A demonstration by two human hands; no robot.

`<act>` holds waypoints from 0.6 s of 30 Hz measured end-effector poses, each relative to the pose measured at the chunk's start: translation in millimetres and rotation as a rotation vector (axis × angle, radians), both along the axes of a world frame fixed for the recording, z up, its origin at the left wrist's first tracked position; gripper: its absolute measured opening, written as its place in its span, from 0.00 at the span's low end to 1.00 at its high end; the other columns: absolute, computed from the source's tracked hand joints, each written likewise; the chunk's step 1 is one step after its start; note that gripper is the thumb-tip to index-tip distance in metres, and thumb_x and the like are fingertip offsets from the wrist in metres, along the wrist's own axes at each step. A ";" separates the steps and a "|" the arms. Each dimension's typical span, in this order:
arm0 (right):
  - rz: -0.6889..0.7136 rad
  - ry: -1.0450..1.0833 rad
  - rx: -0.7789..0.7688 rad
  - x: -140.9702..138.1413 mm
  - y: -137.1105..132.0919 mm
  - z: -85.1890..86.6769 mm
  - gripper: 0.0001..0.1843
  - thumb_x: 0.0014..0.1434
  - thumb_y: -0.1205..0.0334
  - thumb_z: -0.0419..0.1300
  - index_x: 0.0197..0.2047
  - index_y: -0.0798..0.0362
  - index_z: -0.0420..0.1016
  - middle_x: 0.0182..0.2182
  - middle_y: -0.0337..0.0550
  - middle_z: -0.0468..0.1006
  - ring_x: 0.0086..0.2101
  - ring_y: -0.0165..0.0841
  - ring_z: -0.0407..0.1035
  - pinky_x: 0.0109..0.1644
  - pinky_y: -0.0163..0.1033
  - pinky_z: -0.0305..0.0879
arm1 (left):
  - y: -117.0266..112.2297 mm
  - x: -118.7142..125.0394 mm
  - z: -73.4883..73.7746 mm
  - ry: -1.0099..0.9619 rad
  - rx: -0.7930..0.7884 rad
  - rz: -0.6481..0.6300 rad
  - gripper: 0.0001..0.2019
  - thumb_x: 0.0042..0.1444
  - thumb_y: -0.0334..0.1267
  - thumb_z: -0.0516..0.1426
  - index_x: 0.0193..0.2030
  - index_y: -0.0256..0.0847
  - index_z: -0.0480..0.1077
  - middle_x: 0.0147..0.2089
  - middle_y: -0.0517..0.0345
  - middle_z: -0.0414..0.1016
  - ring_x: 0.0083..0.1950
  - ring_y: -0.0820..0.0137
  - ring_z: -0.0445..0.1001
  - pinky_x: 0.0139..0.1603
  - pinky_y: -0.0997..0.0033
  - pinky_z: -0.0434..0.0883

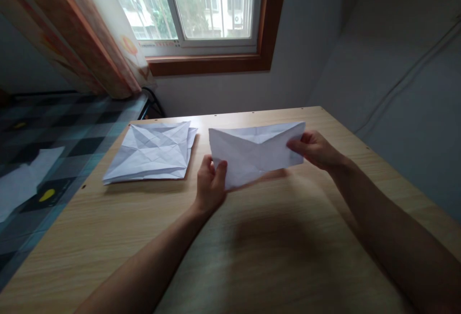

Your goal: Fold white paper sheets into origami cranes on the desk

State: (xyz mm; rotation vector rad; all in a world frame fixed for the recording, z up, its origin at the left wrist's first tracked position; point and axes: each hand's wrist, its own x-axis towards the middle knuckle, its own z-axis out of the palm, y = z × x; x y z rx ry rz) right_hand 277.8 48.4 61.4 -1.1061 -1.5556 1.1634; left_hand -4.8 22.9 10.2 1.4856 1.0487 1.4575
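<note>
A folded sheet of white paper (257, 158) is held up above the wooden table, its upper edge dipping in a shallow V at the middle. My left hand (212, 182) pinches its lower left side, thumb in front. At the right end, my right hand (317, 150) grips the paper between thumb and fingers. To the left of my left hand lies a stack of creased white papers (154, 153), flat on the table and apart from both hands. Fold lines cross the top sheet of that stack.
The wooden table (137, 242) reaches toward a window (216, 6) with a brown frame. On the left are a dark checked bedspread (82, 117), loose white paper (27, 179) and an orange curtain (93, 30). A cable (406, 74) runs along the right wall.
</note>
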 end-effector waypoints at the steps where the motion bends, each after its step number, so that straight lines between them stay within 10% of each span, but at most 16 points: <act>1: -0.059 0.111 0.000 -6.6 -1.3 0.7 0.20 0.49 0.44 0.68 0.35 0.53 0.77 0.29 0.42 0.79 0.28 0.33 0.72 0.33 0.39 0.70 | 0.0 1.3 -0.2 -0.078 -0.021 -0.037 0.19 0.58 0.54 0.57 0.43 0.42 0.60 0.27 0.64 0.70 0.23 0.75 0.68 0.23 0.77 0.65; 7: -0.239 0.047 -0.087 -22.7 2.7 -9.1 0.21 0.55 0.55 0.61 0.50 0.54 0.69 0.38 0.48 0.80 0.35 0.40 0.76 0.41 0.47 0.74 | 1.6 0.4 6.1 0.053 -0.152 -0.040 0.41 0.53 0.44 0.61 0.68 0.40 0.44 0.38 0.54 0.79 0.32 0.67 0.78 0.32 0.70 0.74; 13: -0.645 -0.869 0.231 -20.1 4.3 -34.9 0.37 0.57 0.58 0.60 0.67 0.59 0.54 0.58 0.63 0.67 0.57 0.55 0.64 0.59 0.58 0.62 | 6.4 -4.0 15.1 0.626 -0.135 -0.063 0.21 0.50 0.36 0.60 0.52 0.37 0.72 0.50 0.47 0.79 0.49 0.60 0.78 0.52 0.61 0.74; 18: -0.101 -1.060 0.541 -67.2 -18.5 -53.6 0.42 0.63 0.41 0.52 0.70 0.60 0.49 0.69 0.60 0.50 0.68 0.50 0.42 0.69 0.57 0.44 | -3.6 1.3 22.1 0.932 -0.099 -0.132 0.17 0.54 0.37 0.59 0.50 0.37 0.75 0.48 0.46 0.80 0.48 0.58 0.79 0.51 0.59 0.73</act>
